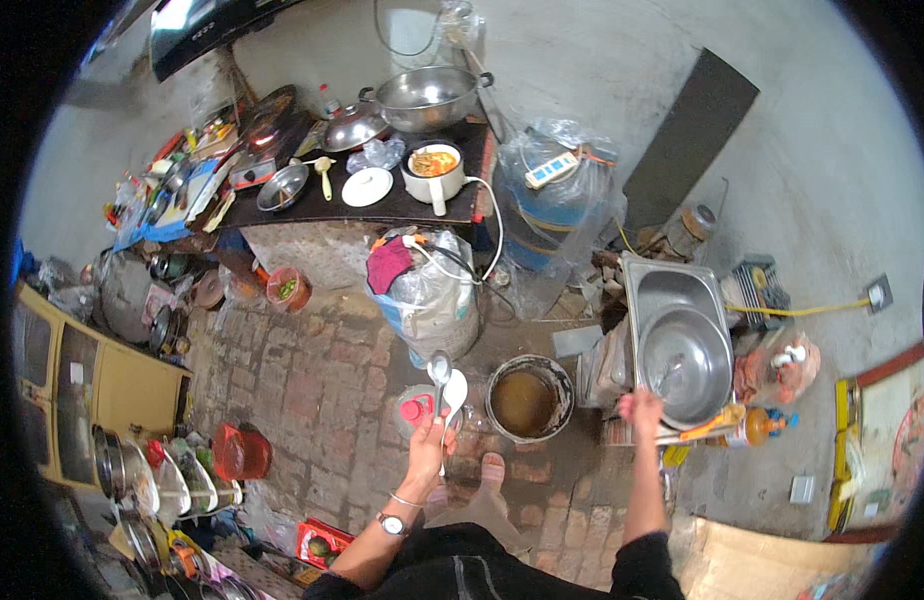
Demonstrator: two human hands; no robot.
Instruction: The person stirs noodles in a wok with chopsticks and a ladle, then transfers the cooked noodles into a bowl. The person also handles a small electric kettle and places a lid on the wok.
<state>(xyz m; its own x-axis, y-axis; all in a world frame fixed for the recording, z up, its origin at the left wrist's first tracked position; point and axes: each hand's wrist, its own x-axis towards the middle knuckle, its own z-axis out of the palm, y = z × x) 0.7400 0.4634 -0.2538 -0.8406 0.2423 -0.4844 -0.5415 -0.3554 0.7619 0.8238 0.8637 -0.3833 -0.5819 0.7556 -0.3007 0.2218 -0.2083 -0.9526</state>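
Note:
My left hand [430, 442] holds a metal ladle [439, 371] and a white spoon [455, 390] together by their handles, bowls pointing away from me. Beneath them on the brick floor stands a clear container with a red cap [411, 410], partly hidden by the utensils. My right hand [643, 412] is at the near left rim of a stainless steel basin [687, 367], its fingers curled and blurred. Whether it grips anything I cannot tell. The basin sits in a steel sink [672, 281]. Between my hands, a bucket [567, 401] of murky brown water is on the floor.
Beyond the floor, a dark table [312, 214] bears a white electric pot [437, 187] with food, its lid [367, 187] and a large steel pot [430, 97]. A stuffed sack [439, 322] stands before it. Dish racks [180, 480] are at left; an orange bottle [754, 429] is beside the sink.

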